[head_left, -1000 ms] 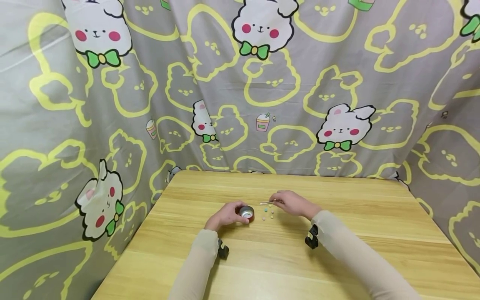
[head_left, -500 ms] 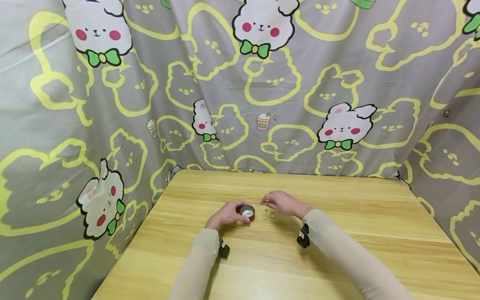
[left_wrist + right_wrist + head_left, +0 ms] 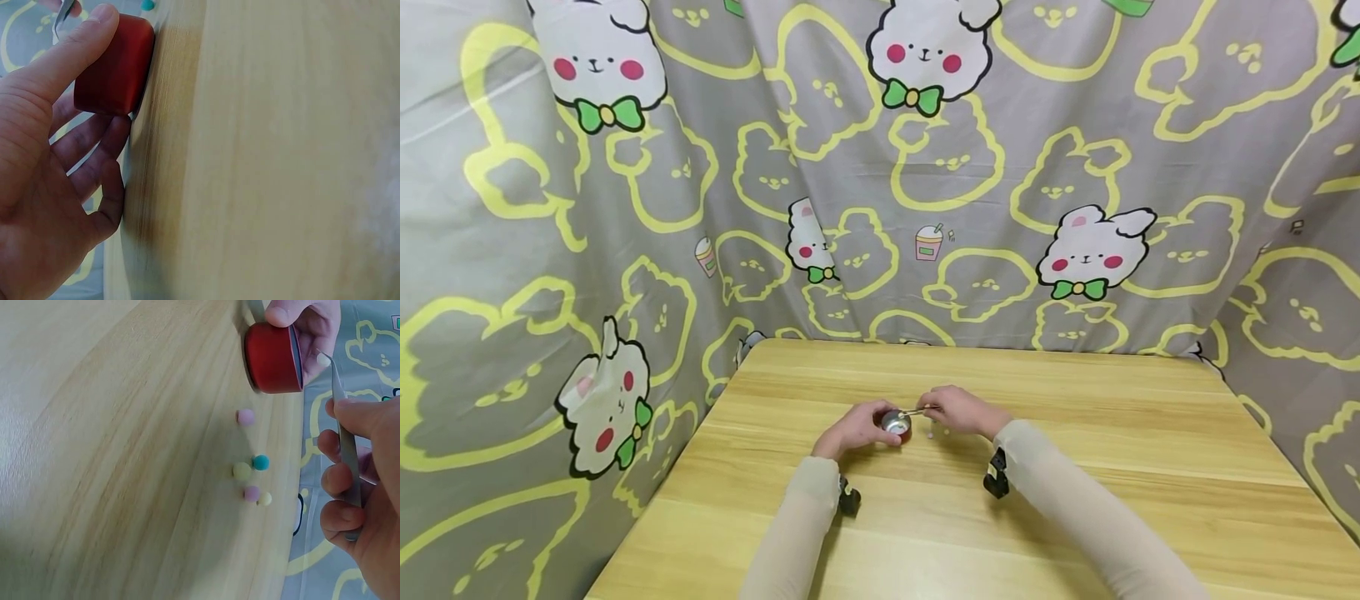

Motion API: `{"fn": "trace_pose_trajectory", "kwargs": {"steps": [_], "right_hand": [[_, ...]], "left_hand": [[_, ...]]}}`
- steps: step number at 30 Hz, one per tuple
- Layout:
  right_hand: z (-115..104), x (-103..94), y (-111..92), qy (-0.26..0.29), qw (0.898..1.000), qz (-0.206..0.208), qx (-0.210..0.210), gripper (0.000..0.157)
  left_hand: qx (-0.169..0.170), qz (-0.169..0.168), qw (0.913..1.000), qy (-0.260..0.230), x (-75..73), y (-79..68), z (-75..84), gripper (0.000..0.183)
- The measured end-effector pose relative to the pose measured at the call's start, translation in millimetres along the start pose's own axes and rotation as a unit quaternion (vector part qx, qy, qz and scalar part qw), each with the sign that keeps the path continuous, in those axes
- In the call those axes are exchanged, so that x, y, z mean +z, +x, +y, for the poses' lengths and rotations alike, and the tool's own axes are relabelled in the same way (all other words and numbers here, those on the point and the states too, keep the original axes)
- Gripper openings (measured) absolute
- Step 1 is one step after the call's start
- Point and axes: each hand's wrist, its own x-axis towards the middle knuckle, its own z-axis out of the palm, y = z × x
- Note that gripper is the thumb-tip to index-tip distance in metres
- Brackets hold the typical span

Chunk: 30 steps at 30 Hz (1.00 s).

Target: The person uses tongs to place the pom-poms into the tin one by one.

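Note:
My left hand (image 3: 853,429) grips a small round red tin (image 3: 273,359) between thumb and fingers, and the tin stands on the table with its silvery inside facing up. In my right hand (image 3: 962,410) is a pair of metal tweezers (image 3: 345,434), pinched between thumb and fingers. A whitish ball (image 3: 323,360) sits at the tweezer tips, just above the tin's opening. On the table beside the tin lie several small balls, among them a pink ball (image 3: 245,417), a teal ball (image 3: 260,462) and a yellow ball (image 3: 242,471). What the tin contains is too small to make out.
The wooden table (image 3: 925,533) stretches around both hands. Behind it and at its sides hangs a grey curtain (image 3: 850,208) with cartoon animals. Each wrist carries a black camera.
My right hand has moved left with the tweezers, from above the loose balls to the tin, and the tips now hold a ball over the opening. The left hand stays nearly still.

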Motion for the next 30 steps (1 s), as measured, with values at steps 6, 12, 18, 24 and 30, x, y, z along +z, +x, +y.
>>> {"fn": "trace_pose_trajectory", "kwargs": {"steps": [6, 12, 18, 24, 30], "right_hand": [[1, 4.0, 3, -0.006, 1.000, 0.005, -0.010, 0.014], [-1, 4.7, 5, -0.006, 1.000, 0.004, -0.012, 0.014], [-5, 4.4, 5, -0.001, 1.000, 0.002, 0.001, 0.016], [-5, 1.7, 4, -0.003, 1.000, 0.005, 0.002, 0.017], [-2, -5.2, -2, -0.007, 1.000, 0.017, -0.003, 0.017]], "left_hand": [[0.003, 0.000, 1.0000, 0.008, -0.4, 0.6, 0.6, 0.052], [0.003, 0.001, 0.9999, 0.010, -0.4, 0.9, 0.9, 0.050], [0.004, -0.001, 1.0000, 0.008, -0.2, 0.9, 1.1, 0.049], [0.005, 0.000, 1.0000, 0.008, -0.9, -0.1, 1.7, 0.050], [0.004, 0.003, 1.0000, 0.004, 0.2, -0.3, 2.0, 0.049]]}}
